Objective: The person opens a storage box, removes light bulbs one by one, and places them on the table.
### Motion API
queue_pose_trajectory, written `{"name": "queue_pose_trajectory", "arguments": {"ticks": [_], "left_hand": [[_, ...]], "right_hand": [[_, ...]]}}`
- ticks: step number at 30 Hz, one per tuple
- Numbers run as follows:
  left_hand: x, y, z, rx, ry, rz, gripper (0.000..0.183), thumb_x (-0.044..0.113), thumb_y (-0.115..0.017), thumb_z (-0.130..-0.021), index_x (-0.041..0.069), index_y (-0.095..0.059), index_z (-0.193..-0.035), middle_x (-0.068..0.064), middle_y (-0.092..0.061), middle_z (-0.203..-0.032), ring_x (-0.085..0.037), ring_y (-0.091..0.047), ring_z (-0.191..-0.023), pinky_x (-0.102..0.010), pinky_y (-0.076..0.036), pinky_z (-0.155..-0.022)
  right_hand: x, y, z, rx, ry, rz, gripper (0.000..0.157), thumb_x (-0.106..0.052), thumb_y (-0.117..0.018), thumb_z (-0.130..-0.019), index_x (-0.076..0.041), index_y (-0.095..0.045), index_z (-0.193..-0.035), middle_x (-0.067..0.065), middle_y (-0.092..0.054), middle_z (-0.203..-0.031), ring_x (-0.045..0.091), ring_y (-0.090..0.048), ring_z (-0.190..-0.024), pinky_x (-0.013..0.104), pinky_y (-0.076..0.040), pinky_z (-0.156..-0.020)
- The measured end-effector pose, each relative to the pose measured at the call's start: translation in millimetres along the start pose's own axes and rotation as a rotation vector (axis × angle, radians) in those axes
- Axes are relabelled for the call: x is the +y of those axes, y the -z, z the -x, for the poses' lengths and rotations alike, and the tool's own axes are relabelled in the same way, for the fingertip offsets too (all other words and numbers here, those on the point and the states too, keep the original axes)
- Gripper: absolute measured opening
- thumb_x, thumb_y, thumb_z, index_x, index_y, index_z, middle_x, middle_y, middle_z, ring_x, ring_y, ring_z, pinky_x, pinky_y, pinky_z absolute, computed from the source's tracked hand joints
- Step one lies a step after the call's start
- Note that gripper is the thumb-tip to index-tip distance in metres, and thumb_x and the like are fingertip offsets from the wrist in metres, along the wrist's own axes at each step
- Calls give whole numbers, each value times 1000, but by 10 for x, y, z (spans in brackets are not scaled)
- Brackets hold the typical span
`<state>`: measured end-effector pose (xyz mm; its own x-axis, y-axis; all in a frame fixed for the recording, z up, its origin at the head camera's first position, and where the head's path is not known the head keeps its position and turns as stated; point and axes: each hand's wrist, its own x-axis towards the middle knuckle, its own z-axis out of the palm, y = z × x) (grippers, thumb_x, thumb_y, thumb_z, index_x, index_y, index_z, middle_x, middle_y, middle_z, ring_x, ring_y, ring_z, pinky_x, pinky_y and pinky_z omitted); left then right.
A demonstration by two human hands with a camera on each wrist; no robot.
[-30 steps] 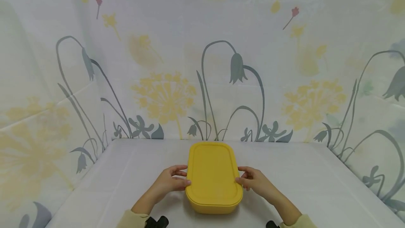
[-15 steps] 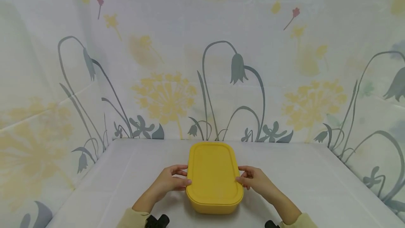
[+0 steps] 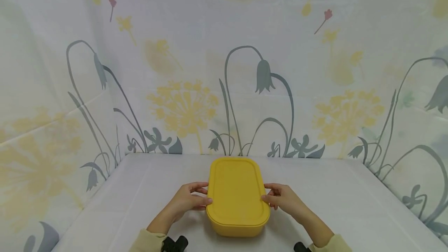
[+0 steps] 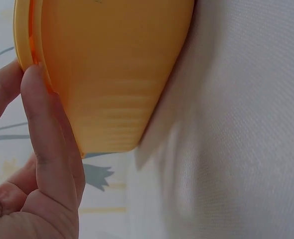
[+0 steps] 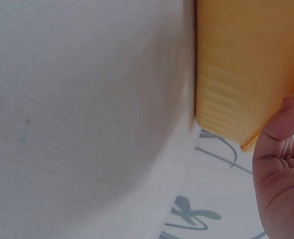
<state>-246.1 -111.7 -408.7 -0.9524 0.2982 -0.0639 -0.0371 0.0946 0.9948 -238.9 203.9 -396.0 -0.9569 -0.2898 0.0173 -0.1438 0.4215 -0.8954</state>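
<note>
Near the middle of the bench [image 3: 336, 197], between the two hands, stands a yellow box [image 3: 238, 231], its inside hidden under its lid [image 3: 237, 191]. On the left, the left hand [image 3: 188, 199] has its thumb on the lid's edge and its fingers just below, clamped on the rim; some fingertips go out of sight against the wall. On the right, the right hand [image 3: 284, 200] pinches the opposite rim, but its wrist view is partly cut off and shows mostly the thumb, so how each finger curls there cannot be told. Beside the left fingers a dark orange slit shows between lid and box; how far round it runs is hard to make out. The left wrist view cuts off the box at the top, where a faint mark is too small to read. Rectangular with rounded corners, the box is plain and longer from near to far than across. Its lid has a border around a flat panel; its walls narrow downward, with shallow ribs toward the far end. Pale sleeves [image 3: 148, 241] and black devices [image 3: 175, 244] at the wrists are cut off at the near edge; flower-printed cloth [image 3: 182, 18] hangs on the far side.
</note>
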Motion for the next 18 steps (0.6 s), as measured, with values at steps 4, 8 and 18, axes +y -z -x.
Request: {"name": "queue_pose_trajectory", "arguments": {"ticks": [4, 8, 18], "left_hand": [[21, -7, 10, 4, -3, -7, 68, 8, -80, -72, -6, -48, -130, -13, -55, -104, -17, -62, -80, -35, -55, -69], [67, -5, 26, 14, -17, -11, 67, 8, -79, -73, -7, -47, -130, -13, -55, -105, -17, -62, -80, -36, -55, -69], [112, 12, 14, 20, -23, -12, 69, 13, -80, -73, -5, -47, -131, -14, -55, -107, -19, -62, -83, -36, -55, -70]], "right_hand": [[-6, 10, -13, 7, -2, 20, 57, -19, -68, -85, 15, -46, -126, 2, -55, -72, 16, -49, -59, 29, -45, -55], [-43, 24, -26, 11, 11, 17, 58, -20, -69, -84, 14, -46, -126, 2, -55, -73, 15, -49, -60, 30, -45, -55], [-123, 62, -16, -5, 49, -23, 59, -18, -67, -85, 15, -43, -128, 4, -55, -78, 15, -50, -63, 29, -47, -58]]}}
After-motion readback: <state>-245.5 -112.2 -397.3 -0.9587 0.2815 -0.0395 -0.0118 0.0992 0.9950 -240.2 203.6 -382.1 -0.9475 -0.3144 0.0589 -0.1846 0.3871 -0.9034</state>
